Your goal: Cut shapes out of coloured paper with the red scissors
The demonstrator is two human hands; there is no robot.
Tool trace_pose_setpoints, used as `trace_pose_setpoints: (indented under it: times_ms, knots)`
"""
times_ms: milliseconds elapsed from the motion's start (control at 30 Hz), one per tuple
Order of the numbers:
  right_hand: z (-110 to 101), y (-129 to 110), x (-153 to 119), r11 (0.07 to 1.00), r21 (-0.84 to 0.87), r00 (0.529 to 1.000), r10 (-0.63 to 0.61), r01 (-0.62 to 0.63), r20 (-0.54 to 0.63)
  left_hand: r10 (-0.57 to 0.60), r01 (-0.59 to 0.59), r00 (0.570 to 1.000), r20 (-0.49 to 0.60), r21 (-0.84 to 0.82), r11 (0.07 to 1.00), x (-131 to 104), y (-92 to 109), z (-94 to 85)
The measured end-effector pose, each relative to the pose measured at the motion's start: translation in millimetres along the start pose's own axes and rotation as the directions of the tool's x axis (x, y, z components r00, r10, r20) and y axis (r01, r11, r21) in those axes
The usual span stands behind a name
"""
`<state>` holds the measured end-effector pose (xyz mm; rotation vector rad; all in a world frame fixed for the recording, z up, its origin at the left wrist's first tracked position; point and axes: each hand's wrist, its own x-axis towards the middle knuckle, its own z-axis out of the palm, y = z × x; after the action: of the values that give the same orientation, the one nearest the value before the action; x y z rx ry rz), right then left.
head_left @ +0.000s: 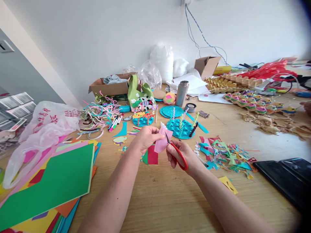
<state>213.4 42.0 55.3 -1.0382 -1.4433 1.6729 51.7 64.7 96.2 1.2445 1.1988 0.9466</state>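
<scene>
Pinched in my left hand [149,137] is a piece of pink paper [160,144], held up above the table. My right hand [178,155] is closed round a pair of scissors [183,163] with red handles. The scissor blades lie against the pink paper at its right side. Below the paper, dark red and green paper pieces [153,155] lie on the wood. Just beyond my hands stands a blue round base [181,132] with twisted pipe cleaners upright on it. A smaller blue base [143,121] carries orange and yellow paper fish.
Coloured paper sheets [60,174] are stacked at the left, beside a pile of pipe cleaners [102,111]. Paper scraps [225,153] heap up at the right, near a black phone-like device [282,181]. A metal flask [182,94] and painted egg-carton pieces [259,102] stand farther back.
</scene>
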Motion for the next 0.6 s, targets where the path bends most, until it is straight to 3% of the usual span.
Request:
trace_pose_setpoints:
  times_ms: [600]
  knots:
    - [2.0,-1.4,-0.8,1.0,-0.018,1.0,0.006,-0.007,-0.021,-0.009,0.009,1.0,0.011,-0.022,1.0,0.7,-1.4,-0.3]
